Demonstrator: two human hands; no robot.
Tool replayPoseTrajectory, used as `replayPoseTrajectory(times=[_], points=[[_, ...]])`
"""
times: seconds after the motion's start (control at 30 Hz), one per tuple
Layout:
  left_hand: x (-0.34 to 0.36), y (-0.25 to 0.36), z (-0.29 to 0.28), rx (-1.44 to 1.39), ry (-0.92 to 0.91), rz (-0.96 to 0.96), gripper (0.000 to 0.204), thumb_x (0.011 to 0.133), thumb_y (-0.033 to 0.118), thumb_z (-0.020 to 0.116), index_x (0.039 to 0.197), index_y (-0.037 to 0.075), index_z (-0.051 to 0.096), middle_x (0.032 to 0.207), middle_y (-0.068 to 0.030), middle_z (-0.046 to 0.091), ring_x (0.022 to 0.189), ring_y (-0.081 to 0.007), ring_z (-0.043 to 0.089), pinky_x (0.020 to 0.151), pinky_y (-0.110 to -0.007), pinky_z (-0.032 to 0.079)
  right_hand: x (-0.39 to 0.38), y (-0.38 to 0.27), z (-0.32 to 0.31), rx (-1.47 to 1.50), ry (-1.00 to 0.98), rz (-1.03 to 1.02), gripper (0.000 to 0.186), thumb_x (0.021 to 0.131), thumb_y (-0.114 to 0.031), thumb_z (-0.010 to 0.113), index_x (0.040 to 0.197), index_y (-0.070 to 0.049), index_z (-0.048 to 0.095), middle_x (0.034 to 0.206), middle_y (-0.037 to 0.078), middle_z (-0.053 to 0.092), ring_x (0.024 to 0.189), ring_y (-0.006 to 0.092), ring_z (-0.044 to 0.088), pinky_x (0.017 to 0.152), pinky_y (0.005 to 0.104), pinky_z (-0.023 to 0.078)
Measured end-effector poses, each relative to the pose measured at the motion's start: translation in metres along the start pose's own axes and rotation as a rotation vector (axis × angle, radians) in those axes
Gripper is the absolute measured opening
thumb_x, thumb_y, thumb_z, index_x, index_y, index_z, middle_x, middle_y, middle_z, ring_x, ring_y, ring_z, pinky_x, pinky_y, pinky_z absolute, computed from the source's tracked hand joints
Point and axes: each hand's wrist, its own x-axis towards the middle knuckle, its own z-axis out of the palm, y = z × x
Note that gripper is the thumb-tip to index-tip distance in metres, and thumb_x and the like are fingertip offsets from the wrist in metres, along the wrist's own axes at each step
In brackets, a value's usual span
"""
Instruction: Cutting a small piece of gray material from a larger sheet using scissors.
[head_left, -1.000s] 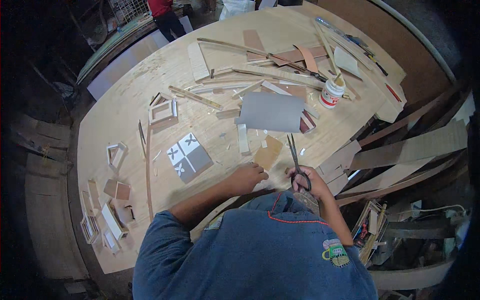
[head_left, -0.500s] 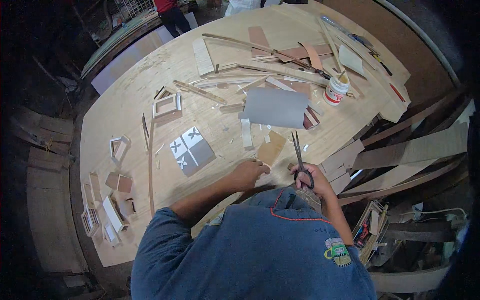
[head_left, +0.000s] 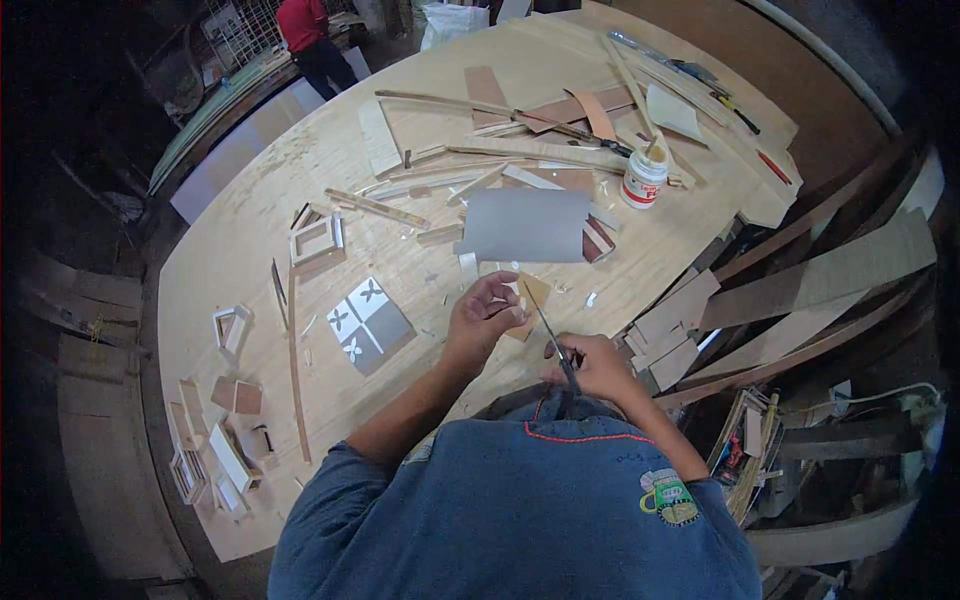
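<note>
My left hand (head_left: 485, 322) is raised over the table, thumb and fingers pinched on a small pale piece (head_left: 522, 301). My right hand (head_left: 597, 366) grips dark metal scissors (head_left: 551, 332), their blades pointing up and left, close to the left fingertips. Whether the blades touch the piece I cannot tell. Partly hidden behind my left fingers and the blades lies a tan sheet (head_left: 541, 293). Beyond it is a larger grey sheet (head_left: 525, 222). To the left rests a square grey-and-white panel (head_left: 385, 318) with dark and white leaf shapes.
An opened white glue jar (head_left: 643, 180) stands at the right among wood strips (head_left: 540, 150). Small wooden frames (head_left: 317, 238) and box-like pieces (head_left: 236, 394) sit at the left. Curved boards (head_left: 830, 285) lie beyond the table's right edge. A person in red (head_left: 303, 25) stands at the far left.
My left hand has lifted off the tabletop with a small pale piece in its fingers. The scissors have swung left toward it. The whole view has shifted slightly.
</note>
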Motion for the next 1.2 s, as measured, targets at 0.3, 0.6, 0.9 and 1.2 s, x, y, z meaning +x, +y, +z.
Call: replayPoseTrajectory(times=[0.3,0.6,0.9,1.2], points=[[0.005,0.004,0.015,0.027,0.037,0.081,0.046,0.070,-0.005,0.059,0.113,0.000,0.043,0.091,-0.0080,0.050,0.082,-0.0152,0.057,0.074,-0.026,0.047,0.006,-0.014,-0.004,-0.099,0.094,0.010,0.045,0.061,-0.043,0.072,0.077,-0.003,0.058,0.056,0.009,0.053,0.052,0.0238,0.055,0.052,0.0322,0.042],[0.008,0.000,0.016,-0.006,0.059,0.085,0.046,0.070,-0.007,0.060,0.112,0.001,0.044,0.087,-0.0068,0.055,0.084,-0.0151,0.057,0.075,-0.026,0.048,0.008,-0.014,-0.004,-0.126,0.138,0.053,0.046,0.061,-0.045,0.072,0.078,-0.004,0.060,0.052,0.010,0.052,0.048,0.0238,0.054,0.050,0.0332,0.042],[0.007,0.002,0.019,0.016,0.076,0.058,0.045,0.070,-0.006,0.060,0.111,0.000,0.044,0.087,-0.0077,0.057,0.083,-0.0146,0.057,0.074,-0.025,0.048,0.008,-0.014,-0.002,-0.080,0.145,0.069,0.045,0.060,-0.042,0.075,0.080,-0.004,0.061,0.053,0.010,0.053,0.047,0.0215,0.053,0.049,0.0324,0.041],[0.011,0.002,0.024,0.010,0.065,0.019,0.047,0.070,-0.004,0.061,0.113,0.000,0.043,0.085,-0.0070,0.057,0.080,-0.0130,0.057,0.073,-0.024,0.046,0.008,-0.008,0.003,-0.091,0.216,0.058,0.045,0.057,-0.039,0.077,0.070,-0.002,0.055,0.052,0.010,0.051,0.045,0.0203,0.048,0.047,0.0314,0.039]])
